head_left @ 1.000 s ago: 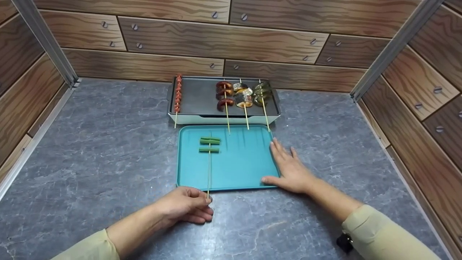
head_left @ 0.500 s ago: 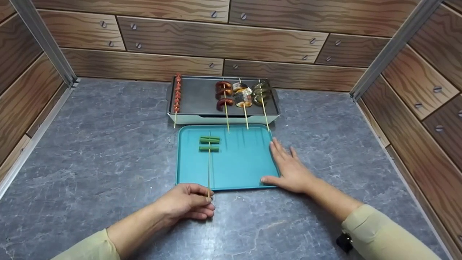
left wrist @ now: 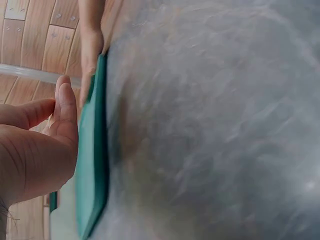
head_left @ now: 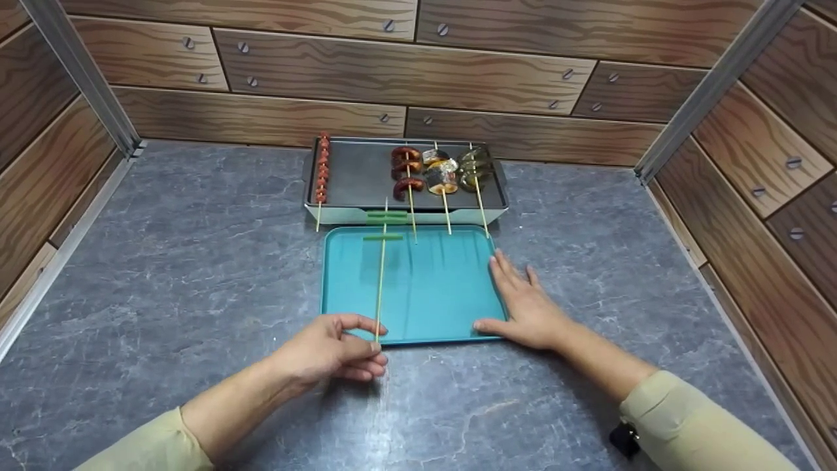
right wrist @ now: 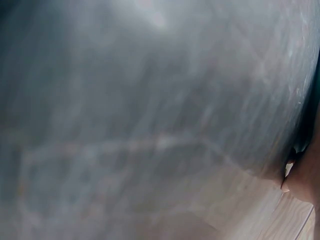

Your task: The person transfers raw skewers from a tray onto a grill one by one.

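Observation:
My left hand pinches the lower end of a wooden skewer threaded with green vegetable pieces, held up over a turquoise tray. The green pieces hang above the tray's far edge, near the front of the grill, and cast a shadow on the tray. In the left wrist view the fingers of the left hand show beside the tray's edge, but the skewer is not visible there. My right hand rests with straight, spread fingers on the tray's right edge and near corner.
Behind the tray stands a grill with a dark plate. A skewer of small red pieces lies at its left. Skewers of dark red-brown slices, foil-like silvery pieces and dark green pieces lie at its right, sticks overhanging the front.
The left hand has lifted the green vegetable skewer off the tray and carried it forward, toward the grill. The right hand has stayed on the tray's edge.

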Motion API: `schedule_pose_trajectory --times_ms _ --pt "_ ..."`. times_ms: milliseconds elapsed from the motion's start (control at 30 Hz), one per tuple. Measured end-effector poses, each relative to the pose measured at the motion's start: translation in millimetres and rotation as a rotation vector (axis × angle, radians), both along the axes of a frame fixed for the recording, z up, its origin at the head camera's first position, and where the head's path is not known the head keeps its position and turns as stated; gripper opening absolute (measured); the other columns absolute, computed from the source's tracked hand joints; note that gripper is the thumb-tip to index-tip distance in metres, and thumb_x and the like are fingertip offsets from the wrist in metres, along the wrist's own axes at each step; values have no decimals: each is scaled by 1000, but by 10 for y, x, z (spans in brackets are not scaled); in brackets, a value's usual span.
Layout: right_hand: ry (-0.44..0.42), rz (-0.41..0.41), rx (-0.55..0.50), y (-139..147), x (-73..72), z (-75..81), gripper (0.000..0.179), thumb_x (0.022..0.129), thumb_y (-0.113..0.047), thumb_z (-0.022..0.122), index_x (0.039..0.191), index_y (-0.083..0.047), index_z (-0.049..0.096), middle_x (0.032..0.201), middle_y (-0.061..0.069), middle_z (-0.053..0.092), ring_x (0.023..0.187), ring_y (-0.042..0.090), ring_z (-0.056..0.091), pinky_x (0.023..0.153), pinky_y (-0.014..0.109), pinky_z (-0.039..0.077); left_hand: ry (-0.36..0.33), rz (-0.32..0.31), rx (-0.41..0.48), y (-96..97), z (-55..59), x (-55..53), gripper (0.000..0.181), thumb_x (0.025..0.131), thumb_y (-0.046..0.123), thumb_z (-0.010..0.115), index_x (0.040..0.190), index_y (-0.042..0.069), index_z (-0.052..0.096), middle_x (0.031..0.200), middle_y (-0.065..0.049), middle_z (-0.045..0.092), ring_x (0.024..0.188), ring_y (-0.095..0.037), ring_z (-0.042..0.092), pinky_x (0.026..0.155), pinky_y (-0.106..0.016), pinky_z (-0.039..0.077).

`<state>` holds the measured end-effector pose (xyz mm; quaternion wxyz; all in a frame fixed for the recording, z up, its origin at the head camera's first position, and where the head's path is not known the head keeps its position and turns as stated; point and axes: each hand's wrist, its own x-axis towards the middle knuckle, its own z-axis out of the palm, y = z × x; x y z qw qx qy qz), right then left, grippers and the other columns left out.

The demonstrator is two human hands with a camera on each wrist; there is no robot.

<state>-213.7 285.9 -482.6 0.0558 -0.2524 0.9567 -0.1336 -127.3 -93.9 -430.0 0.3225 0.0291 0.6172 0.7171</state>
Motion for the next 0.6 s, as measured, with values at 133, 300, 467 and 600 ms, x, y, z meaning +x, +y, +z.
schedule_pose_trajectory --times_ms 133,300,467,600 --pt "-4 -4 -1 12 -4 5 124 92 -75 64 168 3 5 177 20 -4 163 33 5 127 66 -2 43 13 -27 -41 118 -170 40 99 -3 64 138 -11 57 100 -20 77 85 -21 77 81 -32 65" --pt "13 3 7 15 2 -5 124 92 -75 63 168 3 5 176 20 -4 162 34 6 127 67 -1 78 59 -80 -68 220 -459 38 100 -2 64 138 -7 60 103 -21 76 88 -23 78 87 -37 64" --pt "24 7 11 8 -1 -11 124 92 -76 63 168 3 5 176 20 -3 162 34 7 127 66 -1 89 123 -113 -66 279 -770 36 102 -2 64 138 -4 62 100 -20 78 87 -22 78 89 -38 64" --pt "24 5 15 8 -3 -10 125 91 -77 62 168 3 5 176 20 -4 162 34 5 127 66 -1 86 163 -146 -58 307 -972 38 104 0 62 141 -4 61 93 -13 79 84 -19 78 84 -35 65"
